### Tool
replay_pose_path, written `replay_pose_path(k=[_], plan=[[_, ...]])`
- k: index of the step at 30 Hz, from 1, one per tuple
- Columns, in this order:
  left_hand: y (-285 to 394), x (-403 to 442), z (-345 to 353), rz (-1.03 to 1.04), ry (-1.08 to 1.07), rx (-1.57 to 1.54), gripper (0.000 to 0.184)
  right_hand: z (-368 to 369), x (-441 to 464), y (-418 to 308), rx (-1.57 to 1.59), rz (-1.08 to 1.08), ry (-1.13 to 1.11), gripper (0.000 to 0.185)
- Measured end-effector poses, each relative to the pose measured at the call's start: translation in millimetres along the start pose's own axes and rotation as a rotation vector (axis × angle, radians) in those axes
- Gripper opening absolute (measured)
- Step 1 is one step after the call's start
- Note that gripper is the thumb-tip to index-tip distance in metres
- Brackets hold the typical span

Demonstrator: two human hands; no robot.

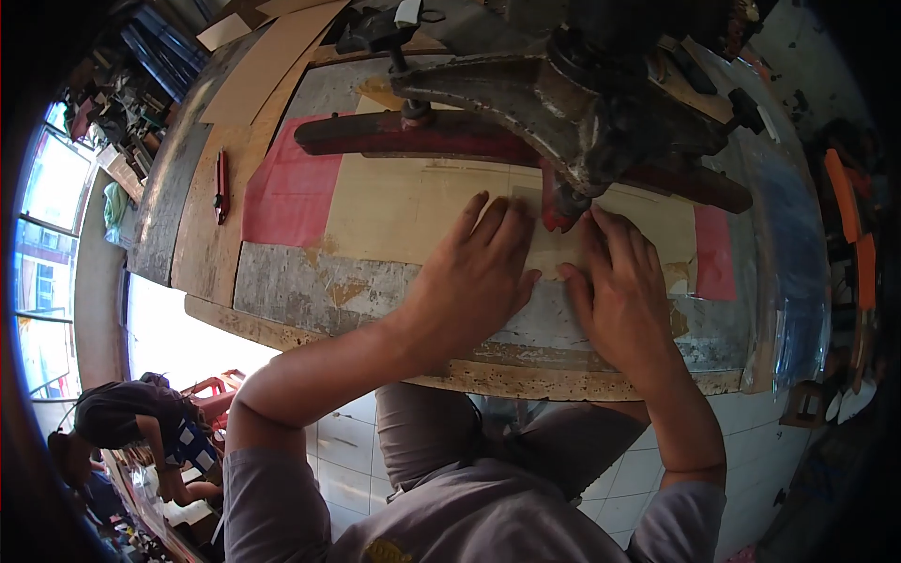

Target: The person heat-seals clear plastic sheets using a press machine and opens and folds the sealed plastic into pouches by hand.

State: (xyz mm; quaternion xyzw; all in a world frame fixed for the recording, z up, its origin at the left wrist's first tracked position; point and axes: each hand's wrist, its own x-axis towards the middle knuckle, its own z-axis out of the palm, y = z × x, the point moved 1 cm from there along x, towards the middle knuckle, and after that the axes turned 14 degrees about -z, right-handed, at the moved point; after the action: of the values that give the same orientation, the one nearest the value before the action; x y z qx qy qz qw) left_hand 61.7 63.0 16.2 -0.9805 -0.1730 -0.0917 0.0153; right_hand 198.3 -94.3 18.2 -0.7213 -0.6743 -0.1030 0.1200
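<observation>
My left hand (483, 267) lies on a beige sheet (385, 206) taped over the worn metal bed, its fingers stretched forward and its thumb out to the side. Close by on the right, my right hand (615, 281) rests on the same sheet, thumb apart from the fingers. Between the hands is a pale, thin patch (554, 246) whose kind I cannot make out. Just above the fingertips hangs the red-tipped metal part (561, 211) of a heavy press (507, 89). Both hands appear to hold nothing.
A red bar (432, 136) of the press spans the bed. Red sheets (291, 183) show at the bed's sides. A red utility knife (221, 188) lies on the wooden board to the left. Another person (141, 422) bends over work at lower left.
</observation>
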Motion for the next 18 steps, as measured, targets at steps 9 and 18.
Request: replay_pose_path(k=[9, 18], plan=[[9, -13, 1, -0.055, 0.053, 0.026, 0.057, -5, -2, -8, -0.060, -0.040, -0.024, 0.055], [-1, 6, 16, -0.093, 0.122, -0.086, 0.050, 3, 10, 1, -0.074, -0.013, 0.049, 0.052]])
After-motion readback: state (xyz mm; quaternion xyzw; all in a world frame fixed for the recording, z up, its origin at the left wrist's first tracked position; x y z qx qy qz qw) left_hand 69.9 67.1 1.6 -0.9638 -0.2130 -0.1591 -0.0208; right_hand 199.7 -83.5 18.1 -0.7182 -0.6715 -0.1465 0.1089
